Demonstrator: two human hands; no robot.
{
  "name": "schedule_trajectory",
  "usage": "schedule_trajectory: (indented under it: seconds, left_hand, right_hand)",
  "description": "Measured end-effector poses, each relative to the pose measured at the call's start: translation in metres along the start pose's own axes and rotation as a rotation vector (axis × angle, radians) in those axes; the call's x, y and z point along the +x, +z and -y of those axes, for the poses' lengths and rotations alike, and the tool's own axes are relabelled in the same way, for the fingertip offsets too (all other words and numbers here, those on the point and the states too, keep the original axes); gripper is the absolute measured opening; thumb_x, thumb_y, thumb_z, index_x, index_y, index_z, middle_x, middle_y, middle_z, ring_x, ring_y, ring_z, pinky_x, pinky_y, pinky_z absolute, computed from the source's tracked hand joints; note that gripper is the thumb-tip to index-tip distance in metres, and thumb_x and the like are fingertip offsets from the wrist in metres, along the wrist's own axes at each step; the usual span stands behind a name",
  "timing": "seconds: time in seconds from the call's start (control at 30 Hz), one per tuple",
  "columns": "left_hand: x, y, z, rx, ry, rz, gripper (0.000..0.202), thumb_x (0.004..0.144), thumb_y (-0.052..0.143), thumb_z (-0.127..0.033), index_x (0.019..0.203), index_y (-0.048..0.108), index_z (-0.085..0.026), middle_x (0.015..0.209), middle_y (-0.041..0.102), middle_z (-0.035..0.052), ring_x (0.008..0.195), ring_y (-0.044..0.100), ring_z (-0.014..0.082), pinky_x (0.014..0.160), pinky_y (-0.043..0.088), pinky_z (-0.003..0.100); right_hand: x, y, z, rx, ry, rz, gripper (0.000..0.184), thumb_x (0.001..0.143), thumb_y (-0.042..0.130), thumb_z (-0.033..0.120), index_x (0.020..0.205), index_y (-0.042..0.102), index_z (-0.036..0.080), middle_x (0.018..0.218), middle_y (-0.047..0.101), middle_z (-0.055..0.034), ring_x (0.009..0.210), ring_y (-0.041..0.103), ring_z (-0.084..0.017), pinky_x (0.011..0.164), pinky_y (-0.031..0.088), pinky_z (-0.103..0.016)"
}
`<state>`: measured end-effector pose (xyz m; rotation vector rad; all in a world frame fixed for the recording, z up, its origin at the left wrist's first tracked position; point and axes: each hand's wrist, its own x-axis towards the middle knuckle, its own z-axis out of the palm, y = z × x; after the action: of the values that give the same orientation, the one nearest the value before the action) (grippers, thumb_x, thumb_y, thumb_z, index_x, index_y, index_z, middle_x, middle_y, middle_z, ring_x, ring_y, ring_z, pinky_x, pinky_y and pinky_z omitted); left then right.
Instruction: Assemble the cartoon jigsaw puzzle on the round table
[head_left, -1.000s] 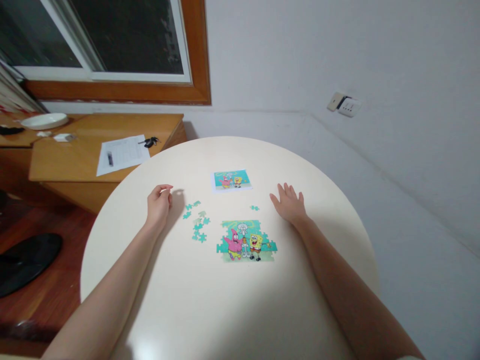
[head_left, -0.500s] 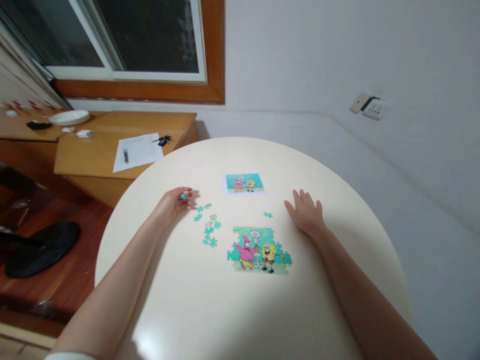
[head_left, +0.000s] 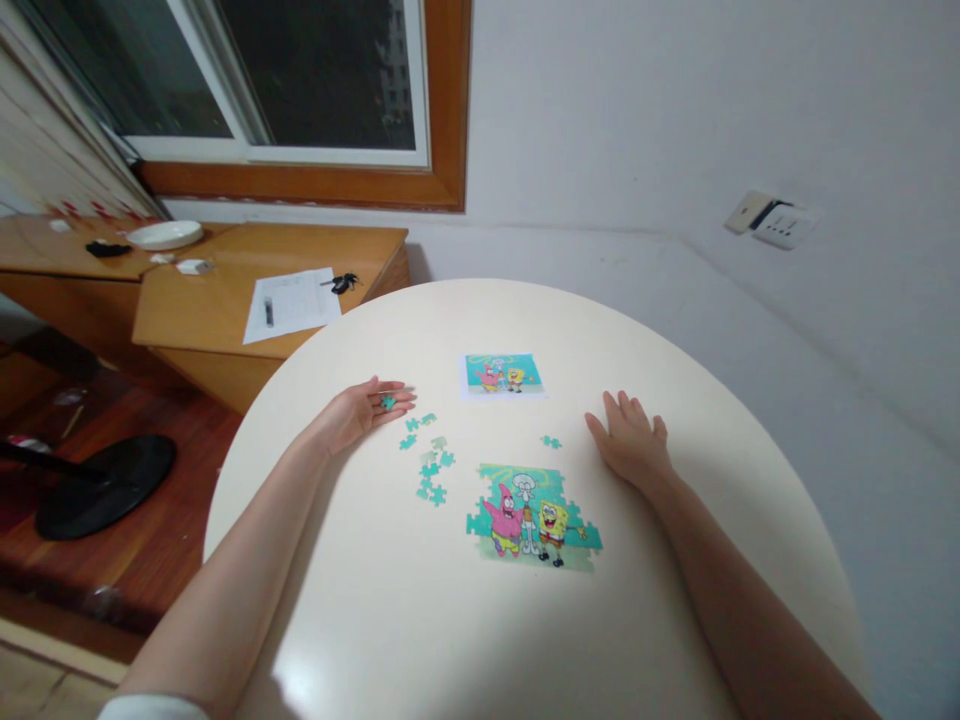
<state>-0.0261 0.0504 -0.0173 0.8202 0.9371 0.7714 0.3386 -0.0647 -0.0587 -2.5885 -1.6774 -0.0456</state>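
**A:** Start nearest. What lies closest on the round table (head_left: 390,620)?

**B:** One part-built puzzle (head_left: 534,518), a cartoon scene with three figures and a ragged edge where pieces are lacking. Just left of it is a small scatter of loose teal pieces (head_left: 430,466); I count about seven on the tabletop there, though a couple overlap and the number is not certain. One more single piece (head_left: 552,441) lies apart, above the puzzle's right half.

**A:** And the hands?

**B:** Two. The left hand (head_left: 360,410) lies palm up with its fingers spread flat, and one teal piece (head_left: 388,402) sits loose on them, not pinched. The right hand (head_left: 634,445) rests palm down on the table, fingers straight and slightly splayed, holding nothing; the single piece is just to its left, not touching.

**A:** Farther back?

**B:** One small reference picture (head_left: 502,374) showing the same three figures, flat on the table beyond the loose pieces.

**A:** Any writing?

**B:** None legible. Beyond the table, the wooden desk (head_left: 195,320) holds one printed sheet (head_left: 292,302), its text too small to read, one dark object (head_left: 343,283) at its corner, and one white dish (head_left: 165,235). One wall socket (head_left: 772,220) sits on the right wall, with no readable label.
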Motion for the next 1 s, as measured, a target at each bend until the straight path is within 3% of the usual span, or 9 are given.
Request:
schedule_trajectory:
  seconds: [0.13, 0.27, 0.67, 1.0]
  left_hand:
    - [-0.0021, -0.0015, 0.0010, -0.003, 0.040, 0.007, 0.024, 0.086, 0.048, -0.009, 0.104, 0.062, -0.003, 0.108, 0.068, 0.0208, 0.096, 0.068, 0.0221, 0.100, 0.047, 0.035]
    - [-0.0040, -0.0020, 0.0031, -0.018, 0.066, -0.003, 0.029, 0.079, 0.050, 0.003, 0.104, 0.063, -0.004, 0.110, 0.068, 0.0187, 0.098, 0.068, 0.0213, 0.105, 0.043, 0.036]
    - [-0.0003, -0.0056, 0.0087, -0.035, 0.097, 0.001, 0.031, 0.081, 0.044, 0.006, 0.105, 0.061, -0.003, 0.103, 0.070, 0.0186, 0.098, 0.068, 0.0220, 0.108, 0.041, 0.038]
    - [-0.0001, -0.0072, 0.0090, 0.006, 0.109, 0.010, 0.030, 0.079, 0.053, 0.004, 0.106, 0.062, -0.005, 0.107, 0.069, 0.0173, 0.098, 0.068, 0.0212, 0.107, 0.041, 0.037]
  right_hand:
    - [-0.0001, 0.0013, -0.0012, 0.012, -0.011, -0.014, 0.059, 0.094, 0.024, 0.039, 0.141, 0.037, 0.008, 0.149, 0.033, -0.0201, 0.138, 0.031, -0.032, 0.109, 0.025, -0.057]
    - [0.0007, 0.0027, -0.0022, 0.003, -0.015, -0.018, 0.060, 0.093, 0.022, 0.039, 0.142, 0.036, 0.007, 0.150, 0.033, -0.0201, 0.138, 0.030, -0.032, 0.109, 0.025, -0.057]
    - [0.0008, -0.0001, -0.0012, 0.002, -0.002, 0.010, 0.061, 0.094, 0.021, 0.041, 0.143, 0.036, 0.007, 0.150, 0.032, -0.0191, 0.139, 0.029, -0.032, 0.110, 0.024, -0.056]
    - [-0.0003, -0.0021, -0.0001, -0.020, 0.000, 0.036, 0.061, 0.094, 0.019, 0.040, 0.144, 0.033, 0.007, 0.151, 0.030, -0.0189, 0.140, 0.027, -0.031, 0.110, 0.023, -0.055]
